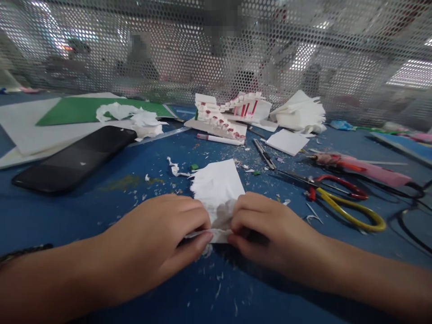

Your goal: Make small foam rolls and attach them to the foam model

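Observation:
A white sheet of paper with a ragged left edge lies on the blue table in front of me, its near edge curled up. My left hand pinches that curled edge between thumb and fingers from the left. From the right, my right hand pinches the same edge, a short gap away from the left hand. Both hands are closed, and the paper between them looks crumpled. Small white scraps lie just beyond the left hand.
Scissors with red and yellow handles and a pink-wrapped corded tool lie to the right. A black phone lies left. Behind are a white stepped paper model, a marker, a white paper stack and a perforated metal screen.

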Tool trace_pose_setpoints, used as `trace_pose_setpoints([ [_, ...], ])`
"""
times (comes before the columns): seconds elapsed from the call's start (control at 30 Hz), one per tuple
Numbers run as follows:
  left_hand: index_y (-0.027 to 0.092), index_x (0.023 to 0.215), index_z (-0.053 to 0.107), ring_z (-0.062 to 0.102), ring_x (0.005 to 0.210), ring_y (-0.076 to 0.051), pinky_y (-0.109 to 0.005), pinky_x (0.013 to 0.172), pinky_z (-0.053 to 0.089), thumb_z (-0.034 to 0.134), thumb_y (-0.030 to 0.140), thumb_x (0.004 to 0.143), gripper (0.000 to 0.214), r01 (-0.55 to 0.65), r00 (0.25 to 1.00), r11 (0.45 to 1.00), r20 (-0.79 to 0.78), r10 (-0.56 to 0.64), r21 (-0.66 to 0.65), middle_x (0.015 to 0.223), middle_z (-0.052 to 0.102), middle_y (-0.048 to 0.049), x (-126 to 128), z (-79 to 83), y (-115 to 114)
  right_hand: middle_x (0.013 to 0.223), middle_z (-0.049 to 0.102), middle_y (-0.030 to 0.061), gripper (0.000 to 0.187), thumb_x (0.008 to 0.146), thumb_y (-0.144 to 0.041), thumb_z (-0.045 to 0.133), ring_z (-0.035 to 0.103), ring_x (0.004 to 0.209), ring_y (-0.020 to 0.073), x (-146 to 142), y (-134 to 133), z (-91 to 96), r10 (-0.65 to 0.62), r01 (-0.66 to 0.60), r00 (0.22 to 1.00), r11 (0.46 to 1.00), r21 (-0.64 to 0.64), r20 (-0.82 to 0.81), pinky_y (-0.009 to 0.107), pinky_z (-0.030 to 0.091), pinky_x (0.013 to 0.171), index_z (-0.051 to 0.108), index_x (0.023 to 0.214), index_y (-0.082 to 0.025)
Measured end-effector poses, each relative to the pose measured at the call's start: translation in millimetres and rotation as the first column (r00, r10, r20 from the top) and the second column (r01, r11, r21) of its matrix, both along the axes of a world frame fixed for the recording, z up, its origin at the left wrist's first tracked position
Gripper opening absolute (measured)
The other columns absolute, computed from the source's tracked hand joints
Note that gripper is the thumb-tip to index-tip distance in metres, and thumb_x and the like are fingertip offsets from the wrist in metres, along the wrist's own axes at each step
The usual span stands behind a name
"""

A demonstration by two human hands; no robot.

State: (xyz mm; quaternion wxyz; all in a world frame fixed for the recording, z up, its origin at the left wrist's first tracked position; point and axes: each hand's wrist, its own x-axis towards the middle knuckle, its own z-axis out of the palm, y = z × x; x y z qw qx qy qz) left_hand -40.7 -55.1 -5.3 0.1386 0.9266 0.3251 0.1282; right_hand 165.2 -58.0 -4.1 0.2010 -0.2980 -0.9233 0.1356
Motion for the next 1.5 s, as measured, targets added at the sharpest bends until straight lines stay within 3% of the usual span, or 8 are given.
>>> trace_pose_setpoints([
  [0.37, 0.016, 0.053, 0.045, 0.036, 0.043, -0.010, -0.022, 0.044, 0.022, 0.047, 0.017, 0.075, 0.023, 0.001, 0.991, 0.989, -0.133, 0.019, 0.145, 0.048, 0.044, 0.0032, 3.6, 8.0, 1.0, 0.067, 0.050, -0.0004, 0.013, 0.075, -0.014, 0.050, 0.044, 0.063, 0.0074, -3.1, -1.5, -0.2, -0.102, 0.102, 0.995, 0.994, -0.034, 0.002, 0.018, 0.036, 0.057, 0.048, 0.063, -0.015],
  [0.5, 0.017, 0.075, 0.053, 0.046, 0.054, -0.012, -0.023, 0.049, 0.032, 0.048, 0.014, 0.071, 0.007, -0.010, 0.999, 0.986, -0.051, 0.019, 0.167, 0.069, 0.055, 0.0004, 0.4, 6.8, 0.5, 0.071, 0.051, 0.0000, 0.007, 0.077, -0.011, 0.047, 0.044, 0.064, 0.0078, -0.8, -3.0, 4.1, -0.064, 0.063, 0.995, 0.998, 0.012, 0.071, 0.018, 0.037, 0.058, 0.049, 0.072, -0.016],
  [0.63, 0.017, 0.088, 0.057, 0.053, 0.076, -0.016, -0.027, 0.069, 0.039, 0.044, 0.010, 0.078, 0.017, 0.174, 0.985, 0.950, -0.037, -0.170, 0.258, 0.092, 0.059, -0.0041, -1.7, 7.2, 2.1, 0.074, 0.053, 0.0023, 0.015, 0.081, -0.010, 0.041, 0.046, 0.065, 0.0095, 1.8, -4.2, 8.4, 0.061, -0.081, 0.986, 0.988, 0.128, 0.157, 0.019, 0.038, 0.056, 0.054, 0.076, -0.016],
  [0.73, 0.017, 0.083, 0.060, 0.053, 0.076, -0.016, -0.027, 0.070, 0.038, 0.050, 0.021, 0.082, 0.011, 0.239, 0.971, 0.943, -0.035, -0.237, 0.231, 0.083, 0.061, -0.0031, -3.8, 6.9, 6.4, 0.078, 0.056, 0.0031, 0.011, 0.081, -0.015, 0.046, 0.050, 0.069, 0.0098, 2.4, -2.5, 11.1, 0.094, -0.104, 0.985, 0.992, 0.065, 0.142, 0.019, 0.041, 0.060, 0.056, 0.078, -0.016],
  [0.9, 0.019, 0.084, 0.060, 0.053, 0.081, -0.015, -0.026, 0.074, 0.037, 0.056, 0.031, 0.078, 0.014, 0.198, 0.969, 0.966, 0.117, -0.219, 0.166, 0.087, 0.059, -0.0021, -8.5, 0.7, 13.7, 0.077, 0.059, 0.0029, 0.005, 0.078, -0.017, 0.053, 0.053, 0.072, 0.0088, 2.9, 0.4, 11.7, 0.066, -0.062, 0.995, 0.997, -0.048, 0.081, 0.017, 0.042, 0.063, 0.057, 0.076, -0.014],
  [1.2, 0.014, 0.073, 0.061, 0.049, 0.062, -0.013, -0.026, 0.059, 0.035, 0.030, 0.017, 0.089, 0.035, 0.347, 0.938, 0.868, -0.141, -0.318, 0.355, 0.076, 0.060, -0.0033, -7.8, 10.5, 16.4, 0.072, 0.057, 0.0026, 0.017, 0.082, -0.018, 0.045, 0.050, 0.065, 0.0099, 0.2, -5.4, 6.9, -0.001, -0.014, 0.993, 0.992, 0.126, 0.114, 0.020, 0.040, 0.057, 0.057, 0.071, -0.015],
  [1.37, 0.015, 0.068, 0.056, 0.047, 0.061, -0.014, -0.028, 0.062, 0.034, 0.032, 0.022, 0.089, 0.033, 0.255, 0.966, 0.900, -0.049, -0.254, 0.354, 0.070, 0.058, -0.0026, -6.9, 4.9, 14.2, 0.075, 0.056, 0.0029, 0.017, 0.084, -0.021, 0.043, 0.049, 0.067, 0.0103, 1.3, -5.4, 3.8, -0.008, -0.009, 0.992, 0.990, 0.138, 0.125, 0.020, 0.040, 0.058, 0.056, 0.074, -0.015],
  [1.5, 0.016, 0.069, 0.054, 0.048, 0.061, -0.013, -0.025, 0.059, 0.032, 0.043, 0.023, 0.085, 0.021, 0.165, 0.984, 0.969, 0.035, -0.174, 0.182, 0.068, 0.055, 0.0001, -6.3, 2.8, 14.1, 0.080, 0.056, 0.0020, 0.009, 0.080, -0.023, 0.050, 0.050, 0.071, 0.0100, 3.6, -5.0, 5.9, 0.018, -0.025, 0.993, 0.998, 0.061, 0.116, 0.019, 0.040, 0.061, 0.055, 0.078, -0.016],
])
